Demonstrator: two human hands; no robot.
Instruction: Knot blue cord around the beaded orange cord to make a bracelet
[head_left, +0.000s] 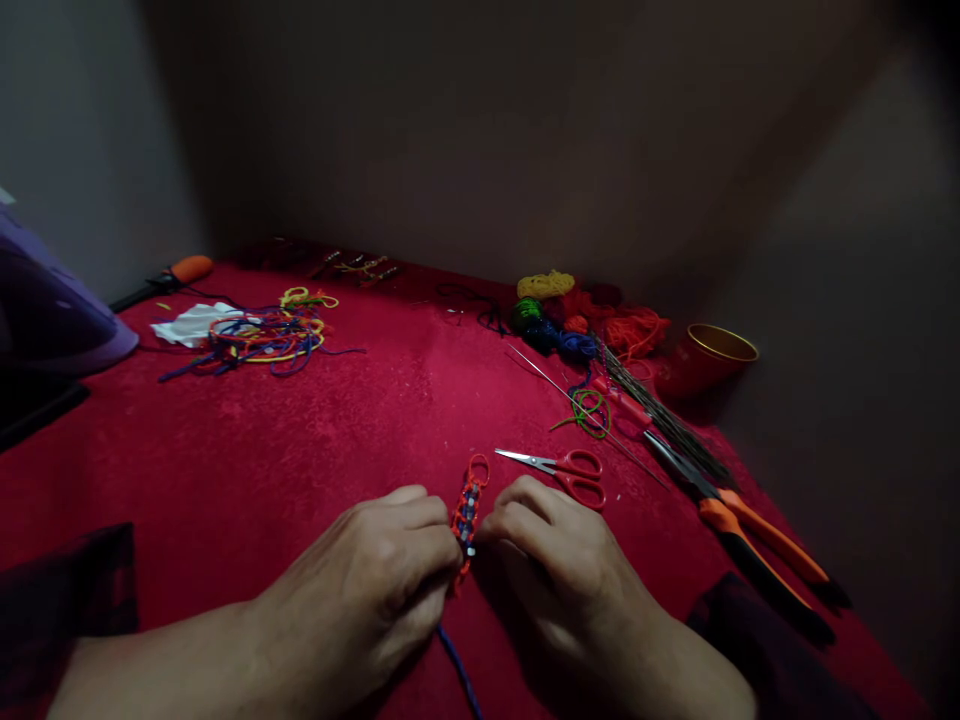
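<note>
A knotted orange-red and blue cord strip with pale beads (466,515) stands out between my hands, ending in a small loop at its far end. My left hand (394,560) is closed, its thumb and fingers pinching the strip's left edge. Close by on the right, my right hand (555,555) is curled with its fingertips together beside the beads. Whatever it may hold is hidden by the fingers. A blue cord (459,675) trails from under my left hand toward the front edge of the view. Small red-handled scissors (555,467) lie just beyond my right hand.
Tangled cords (266,340) and white paper (199,325) lie at the left, near a purple iron-like object (56,290). To the right are yarn bundles (547,310), a thin metal rod (574,400), a wire bundle (660,405), orange-handled pliers (750,530) and a red cup (694,365).
</note>
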